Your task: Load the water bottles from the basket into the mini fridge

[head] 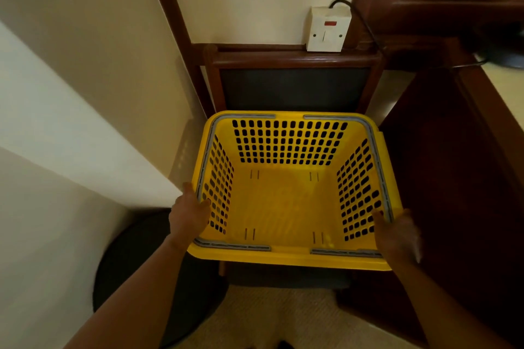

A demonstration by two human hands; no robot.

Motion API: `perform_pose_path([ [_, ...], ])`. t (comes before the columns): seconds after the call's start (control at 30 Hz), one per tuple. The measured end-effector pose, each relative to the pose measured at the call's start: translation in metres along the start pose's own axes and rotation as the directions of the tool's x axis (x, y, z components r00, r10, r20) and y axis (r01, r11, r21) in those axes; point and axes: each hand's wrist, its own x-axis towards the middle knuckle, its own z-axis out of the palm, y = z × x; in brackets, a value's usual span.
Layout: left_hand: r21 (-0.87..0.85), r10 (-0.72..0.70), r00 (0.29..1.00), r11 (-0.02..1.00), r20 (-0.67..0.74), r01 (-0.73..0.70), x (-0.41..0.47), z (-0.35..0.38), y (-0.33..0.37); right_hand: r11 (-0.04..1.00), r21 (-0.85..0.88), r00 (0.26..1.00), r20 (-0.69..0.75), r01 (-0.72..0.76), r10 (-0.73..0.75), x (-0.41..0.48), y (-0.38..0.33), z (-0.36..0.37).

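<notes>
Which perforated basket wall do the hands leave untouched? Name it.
The far wall of the basket, by the chair back; left hand grips its left rim, right hand its right.

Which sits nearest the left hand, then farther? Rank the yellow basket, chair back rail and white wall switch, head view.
1. yellow basket: its left rim is held by the left hand.
2. chair back rail: behind the basket.
3. white wall switch: above the rail, to the right.
</notes>
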Motion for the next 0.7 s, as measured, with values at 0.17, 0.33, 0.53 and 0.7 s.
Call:
perform_pose_path([
  [0.17,0.024,0.013,1.000,1.000,-0.002,-0.013,0.009,0.005,0.000,0.994,-0.084,0.996,-0.052,0.068,-0.072,0.007,-0.012,0.004],
  [0.33,0.161,0.125,0.991,0.980,-0.057,-0.114,0.007,0.008,-0.001,0.915,-0.283,0.949,-0.049,0.286,-0.312,0.015,-0.011,0.008],
  [0.53,0.437,0.329,0.930,0.869,-0.163,-0.231,-0.010,0.002,0.001,0.759,-0.457,0.867,0.060,0.464,-0.494,0.011,-0.005,0.004],
  [0.7,0.494,0.506,0.843,0.789,-0.183,-0.366,-0.046,-0.028,0.011,0.677,-0.463,0.785,0.073,0.573,-0.615,-0.024,-0.014,-0.024],
])
